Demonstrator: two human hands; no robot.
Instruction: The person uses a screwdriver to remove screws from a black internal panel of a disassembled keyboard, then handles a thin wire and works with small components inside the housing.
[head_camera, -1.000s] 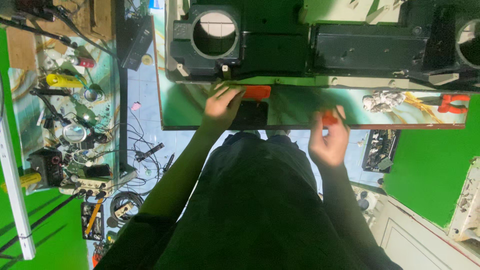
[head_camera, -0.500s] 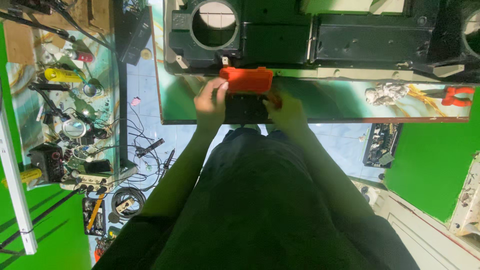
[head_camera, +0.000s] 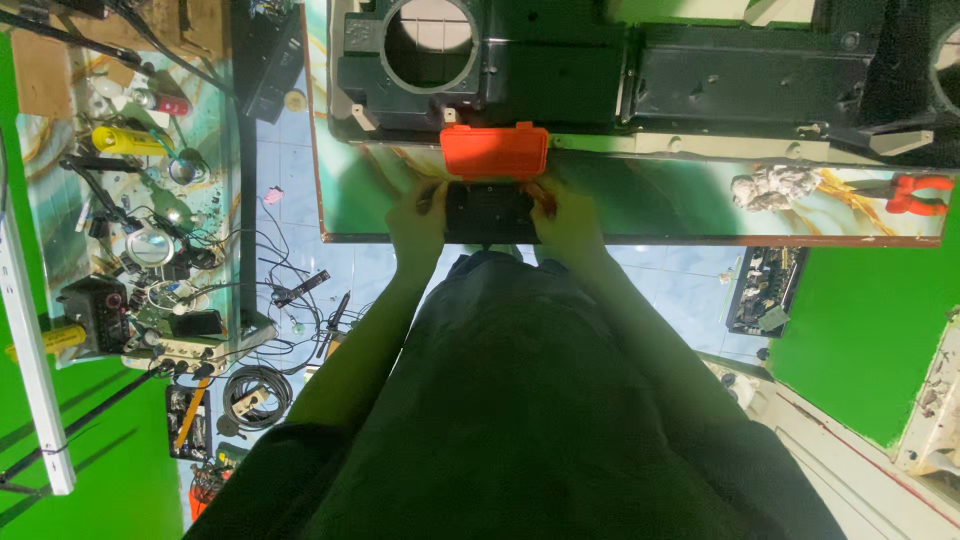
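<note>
A small case lies open at the near edge of the green-patterned table (head_camera: 650, 205): its orange lid (head_camera: 495, 150) stands back against a big black housing, and its dark tray (head_camera: 490, 212) faces me. My left hand (head_camera: 418, 222) grips the tray's left end. My right hand (head_camera: 567, 225) grips its right end. What lies inside the tray is too dark to make out.
The large black housing (head_camera: 640, 70) with round openings fills the back of the table. A crumpled grey rag (head_camera: 775, 186) and orange-handled pliers (head_camera: 915, 195) lie at right. A cluttered side bench (head_camera: 130, 200) with tools and cables stands at left; wires and a circuit board (head_camera: 765, 290) lie on the floor.
My right hand moved left from the table's right part to the case. The orange lid swung up and back, and both hands now hold the tray's ends.
</note>
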